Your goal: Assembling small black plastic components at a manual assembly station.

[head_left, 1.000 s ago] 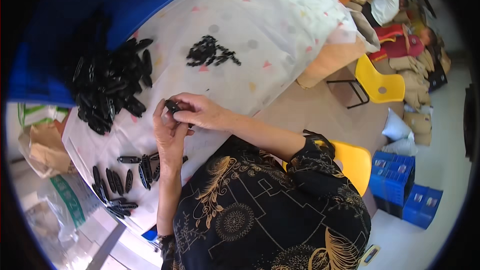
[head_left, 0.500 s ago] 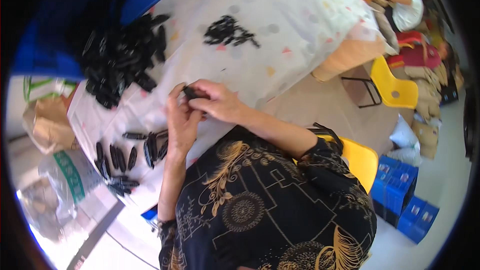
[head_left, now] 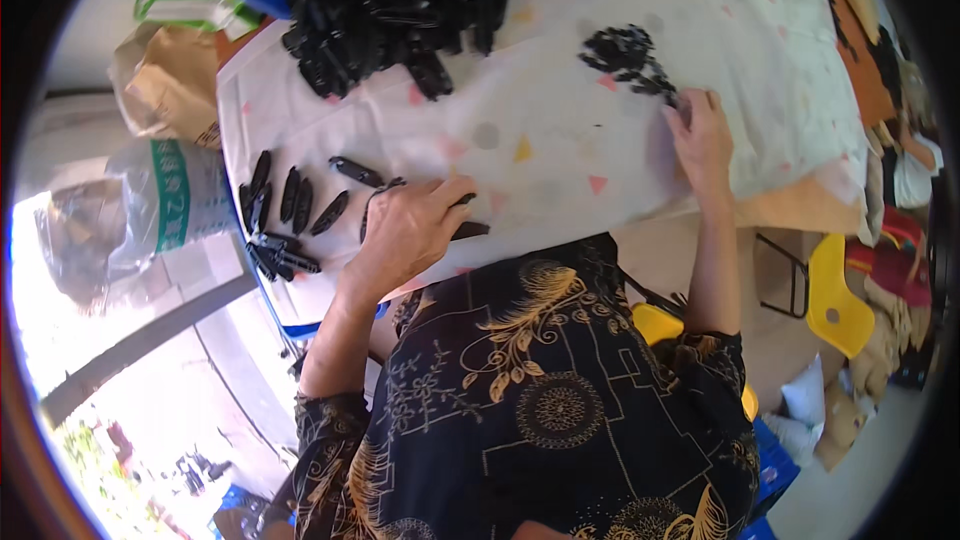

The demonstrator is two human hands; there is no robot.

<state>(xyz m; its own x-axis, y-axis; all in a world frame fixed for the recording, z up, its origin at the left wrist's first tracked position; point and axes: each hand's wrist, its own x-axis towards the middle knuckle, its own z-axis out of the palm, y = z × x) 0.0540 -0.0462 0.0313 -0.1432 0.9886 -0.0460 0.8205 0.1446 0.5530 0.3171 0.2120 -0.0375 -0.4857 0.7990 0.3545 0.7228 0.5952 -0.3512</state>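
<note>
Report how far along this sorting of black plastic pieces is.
Done: a row of long black plastic pieces lies at the cloth's left edge. In hand: left hand rests on pieces beside it; right hand touches the small black parts. Left: the big black heap.

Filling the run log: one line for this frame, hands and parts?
left hand: flat on cloth, over black parts | right hand: reaching small pile | big pile: far edge | row: left

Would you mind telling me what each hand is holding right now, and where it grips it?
Neither visibly grips anything: the left hand lies over flat black pieces, the right hand reaches the small pile of black parts.
</note>
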